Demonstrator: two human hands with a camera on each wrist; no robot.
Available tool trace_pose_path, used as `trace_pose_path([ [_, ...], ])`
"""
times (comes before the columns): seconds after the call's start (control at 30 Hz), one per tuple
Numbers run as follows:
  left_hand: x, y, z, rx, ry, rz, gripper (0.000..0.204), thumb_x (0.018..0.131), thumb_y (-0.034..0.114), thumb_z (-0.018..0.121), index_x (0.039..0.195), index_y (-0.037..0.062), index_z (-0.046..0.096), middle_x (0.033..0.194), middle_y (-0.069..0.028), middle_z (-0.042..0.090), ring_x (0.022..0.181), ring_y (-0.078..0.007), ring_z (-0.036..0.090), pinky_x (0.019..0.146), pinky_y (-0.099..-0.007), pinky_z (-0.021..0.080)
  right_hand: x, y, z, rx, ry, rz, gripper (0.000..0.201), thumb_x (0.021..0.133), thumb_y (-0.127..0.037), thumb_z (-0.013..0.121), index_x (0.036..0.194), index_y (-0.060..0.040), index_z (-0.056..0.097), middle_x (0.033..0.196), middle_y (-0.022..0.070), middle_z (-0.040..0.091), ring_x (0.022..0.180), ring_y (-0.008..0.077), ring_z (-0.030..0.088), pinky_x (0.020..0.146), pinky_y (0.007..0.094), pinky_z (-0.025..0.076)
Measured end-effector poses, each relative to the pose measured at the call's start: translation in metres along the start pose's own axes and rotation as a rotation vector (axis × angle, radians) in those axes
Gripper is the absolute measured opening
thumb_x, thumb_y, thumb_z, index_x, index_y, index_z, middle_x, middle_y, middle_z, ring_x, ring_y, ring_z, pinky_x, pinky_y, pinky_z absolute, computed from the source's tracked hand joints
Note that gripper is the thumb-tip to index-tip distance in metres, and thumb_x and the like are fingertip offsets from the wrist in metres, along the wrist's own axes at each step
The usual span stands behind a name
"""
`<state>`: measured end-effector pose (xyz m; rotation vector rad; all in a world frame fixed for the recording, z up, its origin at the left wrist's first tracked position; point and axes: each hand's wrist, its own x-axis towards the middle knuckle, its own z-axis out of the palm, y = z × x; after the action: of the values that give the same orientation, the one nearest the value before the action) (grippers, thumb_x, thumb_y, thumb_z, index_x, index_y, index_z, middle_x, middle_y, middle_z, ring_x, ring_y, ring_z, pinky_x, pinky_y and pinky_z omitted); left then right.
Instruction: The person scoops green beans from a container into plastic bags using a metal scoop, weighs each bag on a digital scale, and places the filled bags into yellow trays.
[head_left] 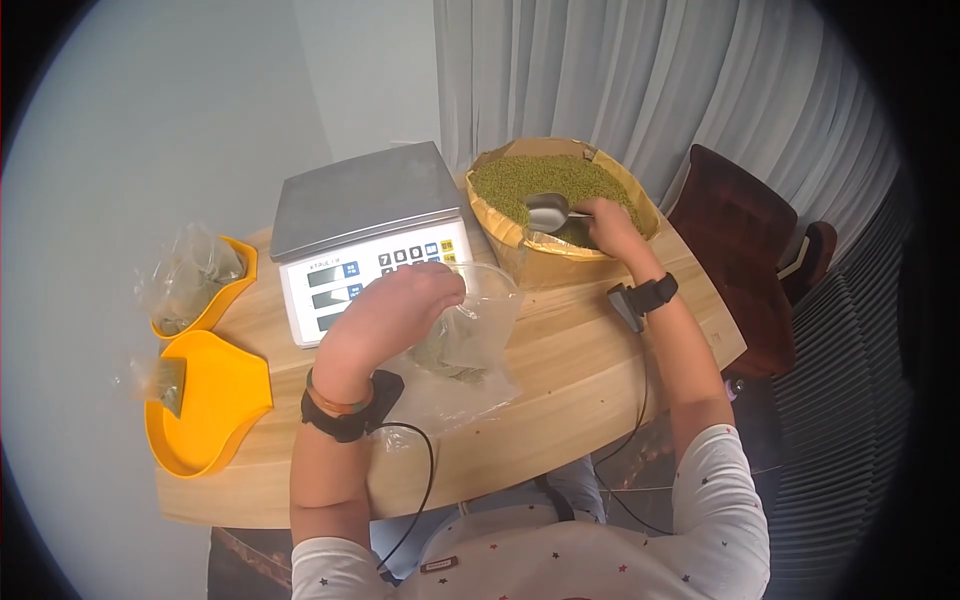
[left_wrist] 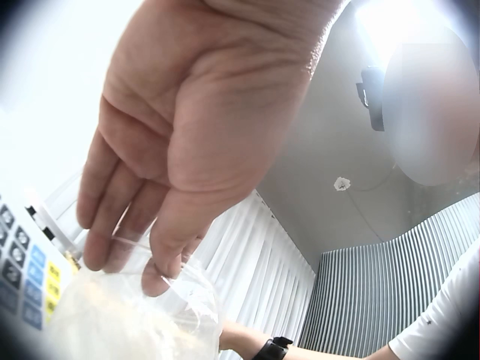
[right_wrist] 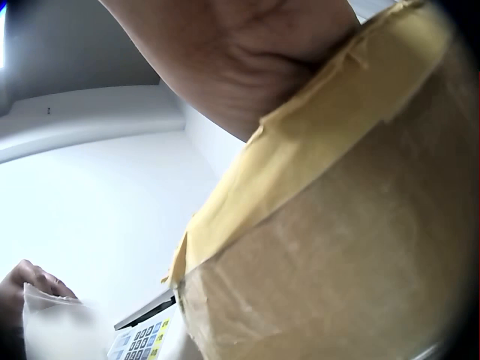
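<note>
Plastic bag [head_left: 465, 375], clear and wrinkled, pinched in left hand [head_left: 398, 308]; right hand [head_left: 610, 226] grips metal scoop [head_left: 547, 213]

Scoop [head_left: 547, 213]: metal, smooth, shiny. Scale pan [head_left: 365, 195]: grey metal look, smooth, low sheen. Clear bag [head_left: 460, 360]: thin plastic, glossy, wrinkled. Trays [head_left: 215, 400]: yellow plastic, smooth. Box [right_wrist: 330, 255]: brown cardboard look; yellow tape [right_wrist: 262, 176] on rim, creased. Granules [head_left: 545, 180]: rough, matt. Bench [head_left: 560, 350]: pale wood grain, smooth. Curtain [head_left: 640, 80]: cloth, pleated.
</note>
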<state>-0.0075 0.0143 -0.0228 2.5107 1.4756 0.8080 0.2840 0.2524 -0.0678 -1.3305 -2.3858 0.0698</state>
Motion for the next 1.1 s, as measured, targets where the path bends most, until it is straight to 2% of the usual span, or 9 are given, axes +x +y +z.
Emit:
trace_pose_path([
  [0.13,0.001,-0.002,0.001,0.030,-0.016,0.022,0.013,0.094,0.011,0.062,0.095,-0.0014,0.065,0.090,-0.0151,0.066,0.086,-0.0368,0.062,0.076,-0.0407,0.051,0.005,0.002,0.004,0.136,-0.014,-0.049,0.032,0.084,0.003,0.061,0.113,-0.0063,0.073,0.107,0.0210,0.070,0.104,0.0391,0.065,0.090,0.0482,0.047],
  [0.2,0.001,0.000,-0.001,0.027,-0.018,0.008,0.013,0.094,0.011,0.062,0.094,-0.0015,0.065,0.090,-0.0152,0.066,0.086,-0.0368,0.062,0.076,-0.0406,0.051,0.006,0.003,0.001,0.273,-0.114,-0.004,0.033,0.084,0.007,0.062,0.115,-0.0014,0.071,0.107,0.0197,0.072,0.104,0.0334,0.067,0.093,0.0391,0.050],
  [0.23,0.001,0.000,-0.001,0.028,-0.019,0.011,0.013,0.094,0.011,0.062,0.094,-0.0015,0.065,0.090,-0.0152,0.066,0.086,-0.0368,0.062,0.076,-0.0406,0.051,0.007,0.006,0.001,0.273,-0.111,-0.002,0.033,0.084,0.007,0.062,0.115,-0.0014,0.071,0.107,0.0197,0.072,0.104,0.0334,0.067,0.093,0.0391,0.050],
  [0.3,0.001,0.000,-0.001,0.008,-0.017,-0.011,0.013,0.094,0.012,0.062,0.095,-0.0014,0.065,0.090,-0.0156,0.066,0.086,-0.0371,0.062,0.077,-0.0405,0.052,0.008,0.011,0.002,0.457,-0.191,0.073,0.032,0.087,0.007,0.061,0.116,0.0006,0.070,0.110,0.0169,0.072,0.105,0.0267,0.067,0.092,0.0355,0.050],
  [0.4,0.001,0.003,-0.001,0.015,-0.023,-0.016,0.013,0.094,0.012,0.062,0.095,-0.0013,0.065,0.091,-0.0160,0.066,0.086,-0.0374,0.062,0.078,-0.0404,0.052,0.009,0.017,0.009,0.535,-0.156,0.194,0.031,0.089,0.007,0.060,0.118,0.0005,0.070,0.110,0.0140,0.071,0.103,0.0222,0.065,0.091,0.0342,0.049],
  [0.53,0.001,0.001,-0.001,0.005,-0.024,-0.012,0.014,0.094,0.012,0.062,0.096,-0.0011,0.065,0.091,-0.0163,0.066,0.087,-0.0379,0.062,0.078,-0.0404,0.051,0.009,0.019,0.012,0.599,-0.065,0.239,0.028,0.090,0.004,0.062,0.117,0.0002,0.070,0.105,0.0107,0.070,0.097,0.0194,0.063,0.088,0.0327,0.049],
  [0.6,0.001,0.000,0.000,-0.012,-0.021,-0.019,0.014,0.095,0.012,0.062,0.096,-0.0007,0.065,0.092,-0.0163,0.066,0.087,-0.0381,0.062,0.078,-0.0407,0.051,0.006,0.018,0.010,0.614,0.052,0.211,0.022,0.087,0.003,0.065,0.109,0.0021,0.071,0.092,0.0105,0.069,0.085,0.0176,0.061,0.078,0.0313,0.049],
  [0.83,0.002,0.004,-0.002,-0.019,-0.018,-0.064,0.014,0.096,0.014,0.061,0.097,0.0001,0.064,0.092,-0.0166,0.067,0.088,-0.0388,0.063,0.078,-0.0414,0.051,0.004,0.026,0.005,0.707,0.063,0.237,0.018,0.089,0.000,0.067,0.107,0.0012,0.072,0.087,0.0048,0.066,0.081,0.0136,0.057,0.076,0.0293,0.047],
  [1.1,0.001,-0.005,0.002,-0.030,-0.011,-0.024,0.013,0.095,0.012,0.062,0.098,-0.0003,0.065,0.093,-0.0157,0.067,0.089,-0.0378,0.063,0.078,-0.0412,0.051,-0.011,0.010,-0.030,0.758,-0.045,0.208,0.021,0.091,-0.001,0.066,0.111,0.0002,0.072,0.095,0.0035,0.068,0.089,0.0124,0.059,0.083,0.0277,0.047],
])
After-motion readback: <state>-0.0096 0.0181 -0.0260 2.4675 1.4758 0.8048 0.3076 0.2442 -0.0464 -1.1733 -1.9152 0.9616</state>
